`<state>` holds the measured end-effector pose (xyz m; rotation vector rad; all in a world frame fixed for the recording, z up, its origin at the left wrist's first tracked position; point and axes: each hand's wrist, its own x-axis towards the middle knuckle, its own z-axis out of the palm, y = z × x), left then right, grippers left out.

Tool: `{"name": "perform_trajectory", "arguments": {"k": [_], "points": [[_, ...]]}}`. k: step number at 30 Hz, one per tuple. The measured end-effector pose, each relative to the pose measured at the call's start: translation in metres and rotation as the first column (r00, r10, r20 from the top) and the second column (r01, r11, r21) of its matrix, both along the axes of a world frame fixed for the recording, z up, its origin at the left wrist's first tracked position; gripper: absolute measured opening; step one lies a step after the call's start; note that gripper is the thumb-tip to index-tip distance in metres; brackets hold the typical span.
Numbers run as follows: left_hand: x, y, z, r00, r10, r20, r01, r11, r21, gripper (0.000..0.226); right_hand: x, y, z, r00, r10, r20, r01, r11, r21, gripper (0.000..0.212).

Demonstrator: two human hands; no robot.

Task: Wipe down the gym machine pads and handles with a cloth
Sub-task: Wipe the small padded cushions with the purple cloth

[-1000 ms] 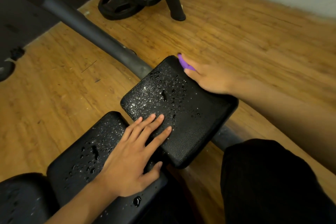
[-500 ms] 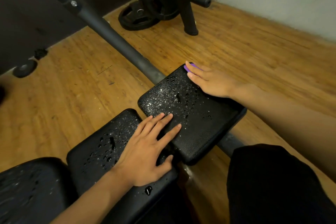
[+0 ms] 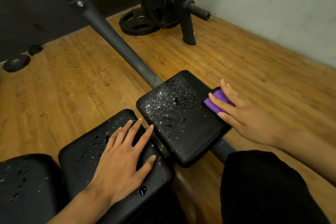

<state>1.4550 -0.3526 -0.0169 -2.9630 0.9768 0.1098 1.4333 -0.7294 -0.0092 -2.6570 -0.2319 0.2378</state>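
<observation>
By my judgement the wiping has barely begun. The small folded purple cloth point(image 3: 213, 107) lies at the right edge of the far black grained pad point(image 3: 178, 123). The right hand point(image 3: 251, 120) presses it flat, its fingers point(image 3: 229, 89) straight and slightly apart, not curled round the cloth. The left hand point(image 3: 123, 158) rests flat on the nearer black pad point(image 3: 85, 152), fingers spread, apparently bracing. Both pads are beaded with water drops, with bright specks thick across the far pad's left half. The next move probably calls for a firm sweep leftward across that pad, keeping the cloth flat so it does not bunch.
</observation>
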Motion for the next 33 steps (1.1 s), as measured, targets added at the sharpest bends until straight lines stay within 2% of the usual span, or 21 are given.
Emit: {"name": "perform_trajectory", "arguments": {"k": [3,5,10,13,17,20,24,27,31,33], "points": [[-0.004,0.007,-0.006,0.999,0.044,-0.027,-0.044,0.999,-0.016,0.072,0.022,0.009,-0.004,0.999,-0.029,-0.039,0.025,0.994,-0.102,0.061],[-0.006,0.006,-0.010,0.997,0.070,-0.040,-0.072,0.996,-0.059,0.072,0.033,0.014,-0.004,0.995,-0.054,-0.078,0.045,0.993,-0.112,0.057],[-0.006,0.004,-0.009,0.995,0.095,-0.011,-0.095,0.991,-0.097,0.076,0.067,0.034,-0.003,0.999,0.042,-0.034,-0.049,0.970,-0.240,0.062],[-0.006,0.004,-0.009,0.995,0.096,-0.004,-0.096,0.992,-0.085,0.076,0.115,0.051,-0.001,0.997,0.037,-0.072,-0.054,0.967,-0.249,0.067],[-0.005,0.003,-0.007,0.994,0.113,-0.002,-0.113,0.991,-0.073,0.079,0.154,0.065,0.000,0.998,-0.006,-0.054,-0.006,0.974,-0.228,0.056],[-0.006,0.002,-0.006,0.992,0.126,-0.004,-0.126,0.990,-0.064,0.079,0.132,0.063,-0.002,0.999,-0.021,-0.035,0.013,0.972,-0.235,0.055],[-0.008,0.002,-0.005,0.989,0.149,0.001,-0.148,0.987,-0.055,0.080,0.067,0.045,0.003,0.995,-0.025,-0.099,0.009,0.987,-0.162,0.063],[-0.009,0.001,-0.007,0.989,0.147,0.005,-0.146,0.987,-0.065,0.080,0.019,0.027,0.005,0.999,-0.037,-0.017,0.034,0.986,-0.162,0.055],[-0.008,0.002,-0.008,0.988,0.153,-0.007,-0.153,0.985,-0.081,0.080,0.001,0.022,0.004,0.992,-0.126,0.000,0.124,0.977,-0.171,0.070],[-0.007,0.002,-0.008,0.987,0.157,-0.018,-0.158,0.983,-0.091,0.079,0.012,0.028,0.000,0.972,-0.220,-0.084,0.197,0.955,-0.222,0.068]]}}
